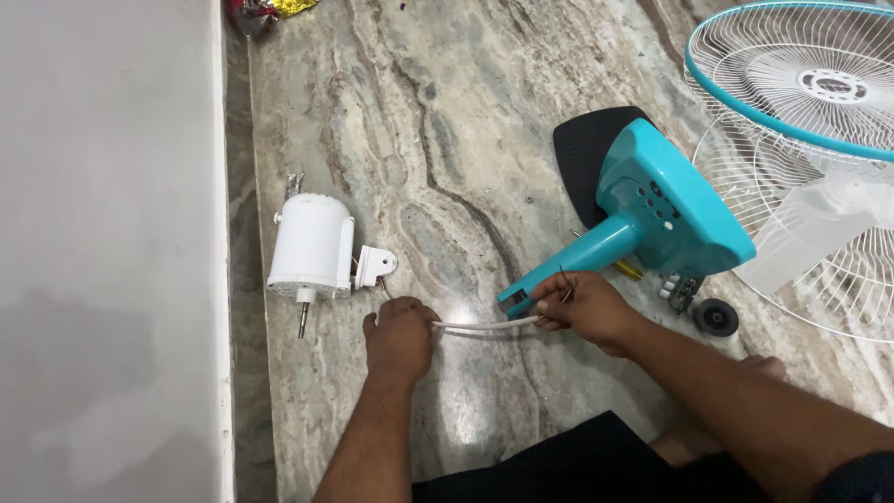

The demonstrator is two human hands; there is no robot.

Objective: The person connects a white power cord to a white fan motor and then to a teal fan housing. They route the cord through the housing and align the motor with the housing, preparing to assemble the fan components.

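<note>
Spanning both hands: thin white cable (pixel 484 325)

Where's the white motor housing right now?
In the head view, the white motor housing lies on the marble floor at left, beside the wall, just above the left hand.

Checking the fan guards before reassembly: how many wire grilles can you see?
2: teal-rimmed grille at top right, and plain white grille lying beneath it, with translucent blade between. Both run off frame.
</note>
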